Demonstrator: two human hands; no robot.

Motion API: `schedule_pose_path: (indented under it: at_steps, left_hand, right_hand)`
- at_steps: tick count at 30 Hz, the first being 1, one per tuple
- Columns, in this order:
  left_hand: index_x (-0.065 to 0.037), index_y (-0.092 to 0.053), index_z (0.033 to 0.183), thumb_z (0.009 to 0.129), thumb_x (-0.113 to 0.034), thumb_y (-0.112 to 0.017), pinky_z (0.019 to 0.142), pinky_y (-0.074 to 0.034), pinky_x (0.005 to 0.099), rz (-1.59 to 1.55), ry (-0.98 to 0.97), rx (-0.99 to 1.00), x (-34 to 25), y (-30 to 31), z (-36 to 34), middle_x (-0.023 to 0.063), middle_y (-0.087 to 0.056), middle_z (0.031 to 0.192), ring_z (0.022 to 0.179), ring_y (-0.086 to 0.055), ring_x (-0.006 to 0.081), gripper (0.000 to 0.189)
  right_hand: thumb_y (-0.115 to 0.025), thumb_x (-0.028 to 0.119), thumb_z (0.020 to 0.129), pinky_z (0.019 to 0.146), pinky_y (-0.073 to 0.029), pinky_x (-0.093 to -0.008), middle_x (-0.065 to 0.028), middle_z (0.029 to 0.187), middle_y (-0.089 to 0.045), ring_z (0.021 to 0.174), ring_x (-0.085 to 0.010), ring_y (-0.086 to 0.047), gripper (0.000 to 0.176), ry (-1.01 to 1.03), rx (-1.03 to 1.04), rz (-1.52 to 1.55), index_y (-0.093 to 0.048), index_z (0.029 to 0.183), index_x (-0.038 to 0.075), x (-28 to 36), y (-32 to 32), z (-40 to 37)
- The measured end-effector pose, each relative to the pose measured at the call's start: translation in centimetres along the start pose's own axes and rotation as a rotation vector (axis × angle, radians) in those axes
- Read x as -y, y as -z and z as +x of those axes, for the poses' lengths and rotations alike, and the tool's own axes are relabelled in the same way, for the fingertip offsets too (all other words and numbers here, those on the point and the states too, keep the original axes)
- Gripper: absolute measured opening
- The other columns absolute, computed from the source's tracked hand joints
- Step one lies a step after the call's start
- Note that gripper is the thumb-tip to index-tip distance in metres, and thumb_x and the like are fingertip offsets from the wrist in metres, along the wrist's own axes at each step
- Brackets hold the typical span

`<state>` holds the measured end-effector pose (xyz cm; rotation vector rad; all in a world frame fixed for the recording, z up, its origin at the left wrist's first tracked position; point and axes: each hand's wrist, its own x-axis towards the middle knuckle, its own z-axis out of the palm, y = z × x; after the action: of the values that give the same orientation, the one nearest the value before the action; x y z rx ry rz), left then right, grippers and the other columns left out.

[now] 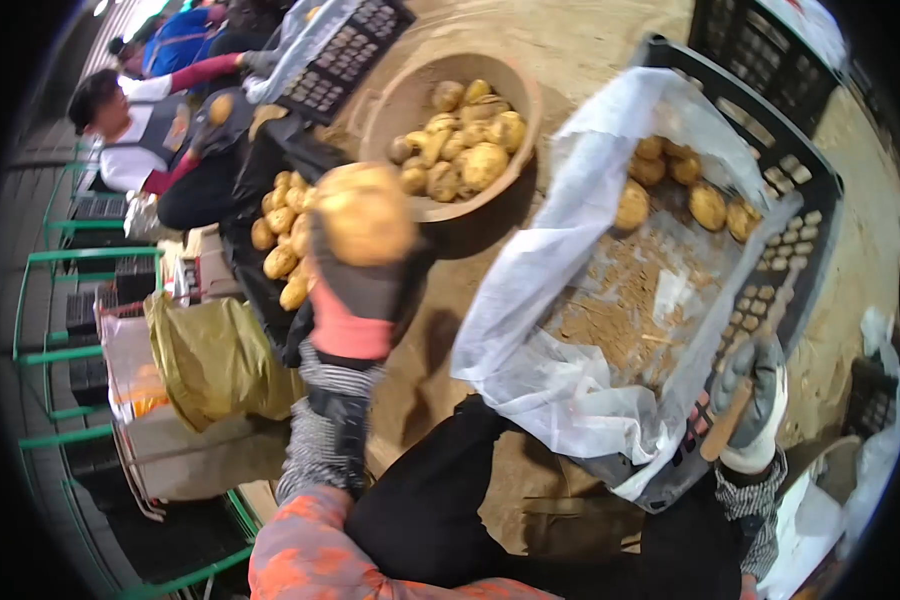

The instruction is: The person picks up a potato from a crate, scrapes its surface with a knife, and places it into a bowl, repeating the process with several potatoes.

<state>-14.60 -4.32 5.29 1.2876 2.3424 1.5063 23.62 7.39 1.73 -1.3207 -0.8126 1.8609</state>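
Observation:
My left hand [355,275], in a dark and red glove, is raised at the centre left and holds a large potato [365,212]; both are blurred. My right hand [760,400], in a grey glove, grips the wooden handle [727,424] of a tool at the right edge of a black crate [810,200]. White plastic sheeting [530,300] lines that crate, with several potatoes [708,207] at its far end and loose soil on its bottom. Beyond my left hand, a round tub [530,110] holds several potatoes.
Potatoes [282,220] lie on black sheeting at the left. A co-worker [135,130] sits at the upper left beside another crate [345,55]. A yellowish sack [215,360] and green metal racks [90,255] stand at the left. Another black crate [760,60] is at the upper right.

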Motion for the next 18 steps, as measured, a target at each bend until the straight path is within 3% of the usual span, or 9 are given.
schedule_pose_path:
  at_steps: [2, 4, 6, 10, 12, 13, 14, 17, 18]
  left_hand:
    - [-0.002, -0.048, 0.129, 0.09, -0.025, -0.055, 0.098, -0.045, 0.0405, -0.981, 0.523, -0.278, 6.2, 6.0, 2.5, 0.0161, -0.053, 0.128, 0.113, -0.056, 0.0276, 0.046]
    - [-0.002, -0.048, 0.128, 0.093, -0.019, -0.045, 0.098, -0.045, 0.042, -0.762, 0.53, -0.229, 11.0, 10.4, 3.0, 0.0173, -0.053, 0.127, 0.114, -0.055, 0.0332, 0.039]
    - [-0.001, -0.047, 0.128, 0.094, -0.017, -0.043, 0.097, -0.044, 0.0395, -0.278, 0.282, -0.41, 8.2, 7.3, 2.3, 0.0163, -0.054, 0.123, 0.114, -0.054, 0.0281, 0.038]
    - [0.002, -0.045, 0.131, 0.095, -0.016, -0.044, 0.102, -0.038, 0.0351, -0.495, 0.15, 0.331, -5.0, -7.0, 1.2, 0.0151, -0.051, 0.13, 0.115, -0.053, 0.0244, 0.04]
    - [0.0, -0.052, 0.126, 0.082, -0.013, -0.062, 0.103, -0.037, 0.0359, -0.245, 0.082, 0.997, -8.7, -13.1, 1.3, 0.0145, -0.051, 0.131, 0.121, -0.05, 0.0244, 0.047]
    - [-0.004, -0.05, 0.128, 0.078, -0.013, -0.066, 0.103, -0.036, 0.0376, 0.098, -0.54, 1.15, -8.6, -17.3, 1.2, 0.0176, -0.049, 0.133, 0.125, -0.046, 0.0294, 0.053]
    - [-0.007, -0.049, 0.129, 0.08, -0.017, -0.065, 0.103, -0.037, 0.0392, 0.202, -0.701, 1.245, -7.9, -21.0, 0.3, 0.0196, -0.045, 0.134, 0.128, -0.041, 0.0321, 0.052]
    - [-0.011, -0.047, 0.131, 0.077, -0.018, -0.066, 0.102, -0.037, 0.0457, 1.026, -0.713, 1.53, -3.8, -30.9, -0.3, 0.0151, -0.037, 0.141, 0.126, -0.039, 0.0361, 0.057]
    - [-0.014, -0.046, 0.133, 0.074, -0.016, -0.069, 0.101, -0.038, 0.0492, 1.153, -0.74, 1.447, -0.3, -32.7, -0.2, 0.0134, -0.036, 0.142, 0.124, -0.04, 0.0366, 0.063]
  right_hand:
    - [-0.045, 0.041, 0.098, 0.041, -0.037, -0.0198, -0.0008, 0.061, -0.049, 0.046, -0.009, -0.047, 0.037, -0.138, -0.016, 0.154, -0.048, 0.085, 0.007, 0.4, 0.0, -0.3]
    - [-0.044, 0.04, 0.098, 0.044, -0.04, -0.0218, -0.0025, 0.062, -0.05, 0.048, -0.0111, -0.049, 0.036, -0.193, -0.097, 0.193, -0.048, 0.087, 0.006, 1.4, -0.8, -0.5]
    - [-0.043, 0.041, 0.099, 0.048, -0.043, -0.0241, -0.0044, 0.063, -0.051, 0.049, -0.0126, -0.05, 0.038, -0.017, 0.164, 0.052, -0.048, 0.087, 0.005, 0.9, 0.5, 0.0]
    - [-0.041, 0.042, 0.099, 0.051, -0.043, -0.0247, -0.0056, 0.065, -0.053, 0.05, -0.0127, -0.049, 0.04, 0.088, 0.213, 0.102, -0.047, 0.085, 0.005, 0.7, 1.0, 0.6]
    - [-0.041, 0.041, 0.099, 0.051, -0.043, -0.0245, -0.0058, 0.066, -0.053, 0.051, -0.0124, -0.05, 0.039, 0.048, 0.18, 0.089, -0.048, 0.084, 0.006, 0.7, 1.0, 0.6]
    - [-0.042, 0.04, 0.099, 0.051, -0.043, -0.0244, -0.0058, 0.068, -0.054, 0.053, -0.0124, -0.05, 0.037, 0.021, 0.181, 0.113, -0.049, 0.085, 0.006, 0.6, 1.1, 0.5]
    - [-0.042, 0.04, 0.099, 0.051, -0.043, -0.0244, -0.0058, 0.068, -0.054, 0.053, -0.0124, -0.05, 0.037, 0.018, 0.175, 0.11, -0.049, 0.085, 0.006, 0.5, 1.1, 0.4]
    - [-0.045, 0.039, 0.097, 0.051, -0.044, -0.0254, -0.0056, 0.07, -0.055, 0.056, -0.0129, -0.053, 0.036, -0.042, 0.17, 0.124, -0.051, 0.089, 0.004, 0.8, 1.4, 0.3]
    - [-0.045, 0.039, 0.097, 0.051, -0.044, -0.0254, -0.0056, 0.07, -0.055, 0.056, -0.0129, -0.053, 0.036, -0.041, 0.156, 0.122, -0.051, 0.089, 0.004, 0.8, 1.6, 0.4]
